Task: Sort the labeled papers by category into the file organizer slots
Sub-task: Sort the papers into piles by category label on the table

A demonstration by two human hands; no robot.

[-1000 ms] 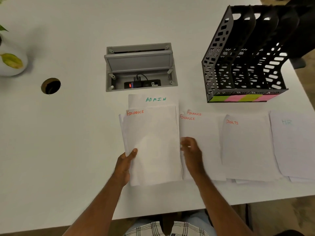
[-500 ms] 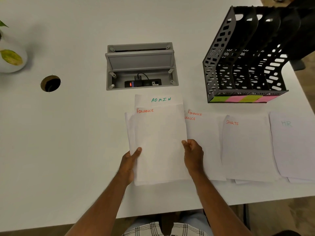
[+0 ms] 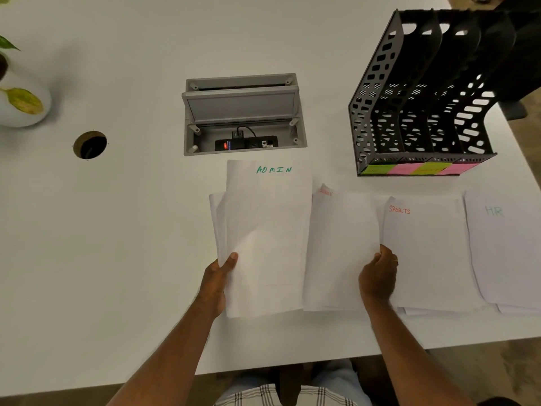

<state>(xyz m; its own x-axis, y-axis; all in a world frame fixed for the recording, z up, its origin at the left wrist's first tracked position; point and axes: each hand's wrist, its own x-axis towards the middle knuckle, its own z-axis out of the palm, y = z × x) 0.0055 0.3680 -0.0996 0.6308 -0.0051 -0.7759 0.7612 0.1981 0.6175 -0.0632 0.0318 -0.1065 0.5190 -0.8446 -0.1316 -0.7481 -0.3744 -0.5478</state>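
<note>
Risk, primary: misfiling. The sheet carried by the right hand [image 3: 377, 273] shows only a blurred red heading at its far corner, unreadable here, so it could join the wrong pile if set down unchecked; it already overlaps the SPORTS pile [image 3: 424, 253] lying just outside that hand. Risk, secondary: slippage. The remaining stack [image 3: 266, 244], headed by the ADMIN sheet [image 3: 273, 169], is pinched at one near corner only, and its lower sheets are already fanned out on the outer side of the left hand [image 3: 216, 284]; a loose pinch could let them slide apart. Risk, tertiary: the HR pile [image 3: 503, 250], furthest beyond the right hand, lies close to the edge of the white table [image 3: 117, 259] and could be brushed off. Left hand: partly closed, thumb on top and fingers under the stack's near left corner, grasping it. Right hand: curled around the near right edge of the single sheet, gripping it, the sheet appearing slightly raised over the pile beneath. Papers: all on or just above the table ahead of both hands. File organizer [image 3: 424, 112]: well beyond the right hand, slots apparently empty, coloured sticky labels [image 3: 409, 169] along its front edge; nothing filed yet, by appearance.
</note>
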